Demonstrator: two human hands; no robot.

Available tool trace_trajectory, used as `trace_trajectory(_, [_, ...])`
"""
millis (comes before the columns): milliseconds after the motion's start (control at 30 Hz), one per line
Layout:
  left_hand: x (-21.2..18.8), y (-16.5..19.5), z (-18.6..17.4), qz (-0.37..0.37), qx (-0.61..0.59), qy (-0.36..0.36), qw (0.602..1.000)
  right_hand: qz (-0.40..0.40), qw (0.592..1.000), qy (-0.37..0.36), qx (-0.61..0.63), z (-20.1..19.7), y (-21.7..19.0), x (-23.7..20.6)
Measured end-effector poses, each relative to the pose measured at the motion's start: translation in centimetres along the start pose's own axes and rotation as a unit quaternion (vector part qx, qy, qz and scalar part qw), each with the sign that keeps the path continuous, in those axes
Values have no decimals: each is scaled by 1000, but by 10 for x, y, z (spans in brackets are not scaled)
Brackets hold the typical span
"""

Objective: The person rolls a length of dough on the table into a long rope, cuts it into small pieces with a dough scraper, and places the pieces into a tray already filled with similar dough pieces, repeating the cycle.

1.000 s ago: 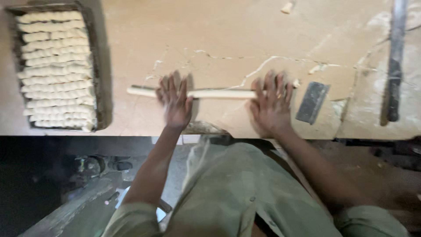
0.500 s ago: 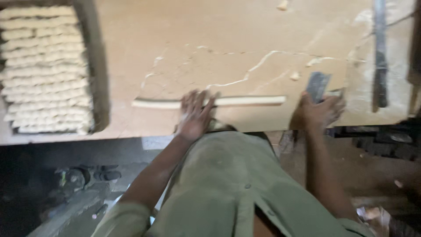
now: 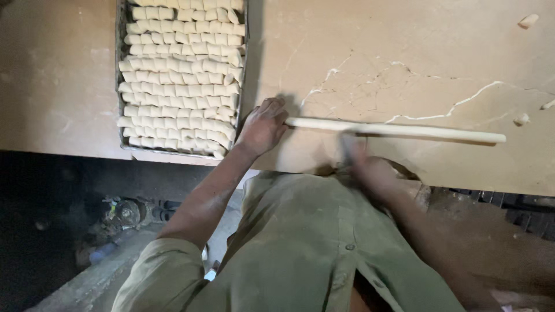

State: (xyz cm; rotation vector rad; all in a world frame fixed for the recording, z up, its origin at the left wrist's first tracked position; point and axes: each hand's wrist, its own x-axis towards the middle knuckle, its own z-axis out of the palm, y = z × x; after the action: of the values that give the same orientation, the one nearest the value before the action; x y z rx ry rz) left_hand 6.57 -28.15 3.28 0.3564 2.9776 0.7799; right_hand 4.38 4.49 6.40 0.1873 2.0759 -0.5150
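Observation:
A long thin rope of pale dough (image 3: 404,131) lies across the tan stone-like worktop (image 3: 404,58). My left hand (image 3: 263,124) rests on the rope's left end with its fingers curled over it. My right hand (image 3: 370,169) is blurred by motion at the table's near edge, just below the middle of the rope. It grips a dark flat metal scraper (image 3: 348,147) whose blade points up toward the rope. To the left, a metal tray (image 3: 173,155) holds several rows of small cut dough pieces (image 3: 179,75).
Small dough scraps lie at the top right (image 3: 527,21) and near the rope's right end (image 3: 521,119). White cracks run through the worktop. Below the table edge are my green clothing (image 3: 300,248) and a dark floor with clutter (image 3: 124,214).
Both hands left off rolling the rope. My right hand picked up the scraper at the right and brought it to the rope's middle. My left hand slid to the rope's left end. The view shifted left.

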Motion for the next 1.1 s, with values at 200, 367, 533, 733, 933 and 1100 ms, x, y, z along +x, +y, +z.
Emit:
trace_trajectory(200, [11,0,2,1,-14,-13,1000,-281,954,66,-75,41,-100,10])
trace_trajectory(367, [10,-6,8,28,-41,11,999,-288,945,90,-125,29,-131,9])
trace_trajectory(533, [18,0,11,35,-53,35,997,-238,956,118,-121,24,-108,19])
trace_trajectory(733, [29,22,15,46,-18,10,999,-209,964,138,-89,8,-86,19])
trace_trajectory(933, [39,35,30,57,0,25,998,-215,964,131,-86,-6,-70,12])
trace_trajectory(1100, [48,49,42,60,-36,42,997,-144,976,121,-106,-16,-45,16])
